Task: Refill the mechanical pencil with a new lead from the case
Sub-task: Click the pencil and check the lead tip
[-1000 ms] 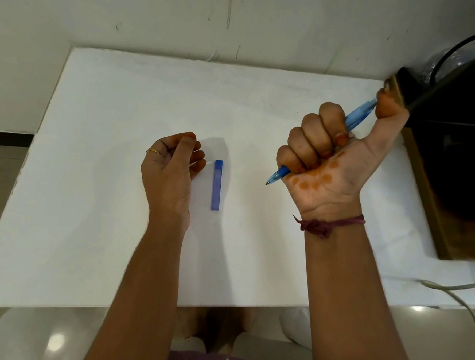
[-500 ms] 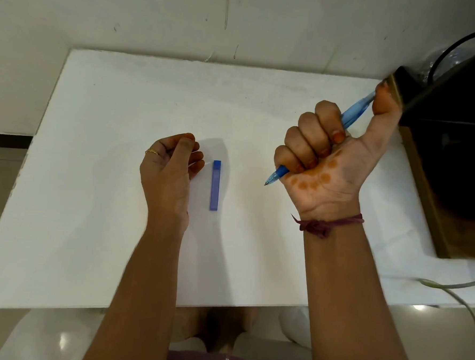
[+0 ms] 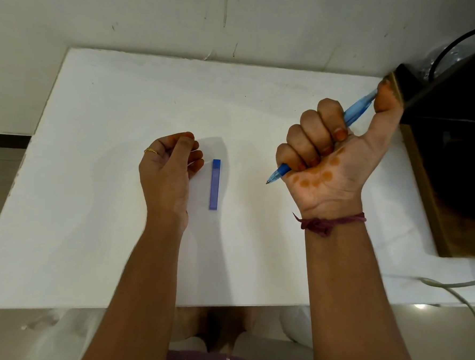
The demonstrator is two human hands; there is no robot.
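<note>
My right hand (image 3: 329, 163) is fisted around a blue mechanical pencil (image 3: 356, 110), raised above the white table (image 3: 119, 97). The pencil's tip points down-left out of the fist and my thumb rests on its top end. My left hand (image 3: 170, 170) lies on the table with its fingers curled shut; a very thin pale sliver, apparently a lead (image 3: 196, 164), shows at the fingertips. The slim blue lead case (image 3: 214, 184) lies flat on the table just right of my left hand, apart from both hands.
A dark box with a wooden edge (image 3: 454, 154) stands at the table's right side, close to my right thumb. A pale cable (image 3: 455, 287) hangs off the front right corner. A wall runs behind the table.
My right hand has drifted slightly left and up with the pencil, the thumb staying on its top end. The left hand and the case have not moved.
</note>
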